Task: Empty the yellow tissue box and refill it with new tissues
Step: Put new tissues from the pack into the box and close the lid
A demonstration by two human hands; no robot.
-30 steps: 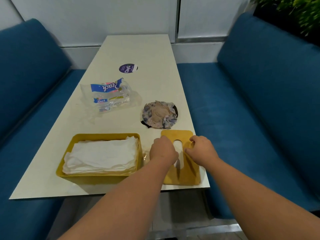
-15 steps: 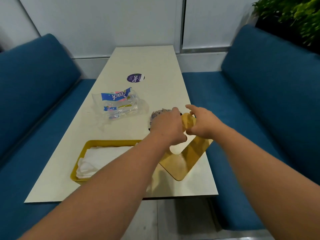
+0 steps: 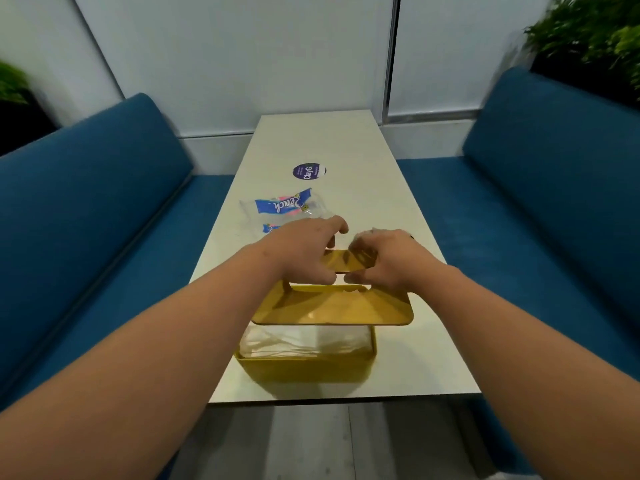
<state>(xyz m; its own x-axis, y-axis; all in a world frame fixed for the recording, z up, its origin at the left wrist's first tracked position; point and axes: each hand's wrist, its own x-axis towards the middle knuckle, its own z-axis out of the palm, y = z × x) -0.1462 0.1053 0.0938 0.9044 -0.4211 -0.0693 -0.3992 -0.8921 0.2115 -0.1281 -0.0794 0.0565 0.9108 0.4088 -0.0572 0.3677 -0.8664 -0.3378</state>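
While held: yellow lid [image 3: 332, 306] hovers over tissue box [image 3: 304, 370]
Hands: left hand [image 3: 304, 254], right hand [image 3: 388, 259], fingers both gripping lid

glossy yellow lid [image 3: 332, 308], clear crinkled plastic wrapper [image 3: 282, 209], matt table [image 3: 346, 147]

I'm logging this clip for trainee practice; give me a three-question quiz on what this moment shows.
1. True or false: the glossy yellow plastic lid is fully seated on the yellow plastic tissue box.
2. Which hands hold the lid: A) left hand only, B) right hand only, C) both?
3. What fills the box?

Key: 1. False, it is held above the box. 2. C. 3. A stack of white tissues.
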